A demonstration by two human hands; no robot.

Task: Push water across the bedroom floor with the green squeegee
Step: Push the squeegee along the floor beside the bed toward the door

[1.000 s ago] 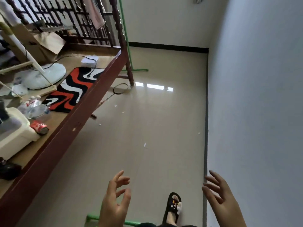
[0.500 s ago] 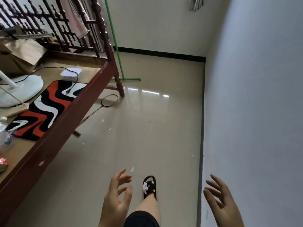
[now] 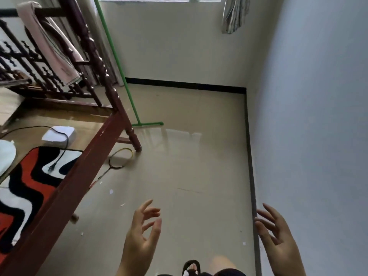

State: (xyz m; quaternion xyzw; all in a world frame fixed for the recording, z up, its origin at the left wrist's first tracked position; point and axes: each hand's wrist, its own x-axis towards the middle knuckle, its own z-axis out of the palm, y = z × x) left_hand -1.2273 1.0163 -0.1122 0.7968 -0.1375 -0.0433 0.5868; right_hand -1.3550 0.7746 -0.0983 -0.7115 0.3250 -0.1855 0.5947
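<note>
Over by the bedpost (image 3: 127, 124), the squeegee (image 3: 127, 92) leans on the far wall, closer now than a second ago. Left hand (image 3: 142, 234) and right hand (image 3: 278, 238) both spread, empty, so grabbing it's probably next.

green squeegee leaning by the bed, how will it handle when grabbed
The green squeegee looks stiff and probably light: a thin straight pole with a narrow head. Leaning near the bedpost, it may topple if nudged. On the glossy floor its head should slide easily.
</note>
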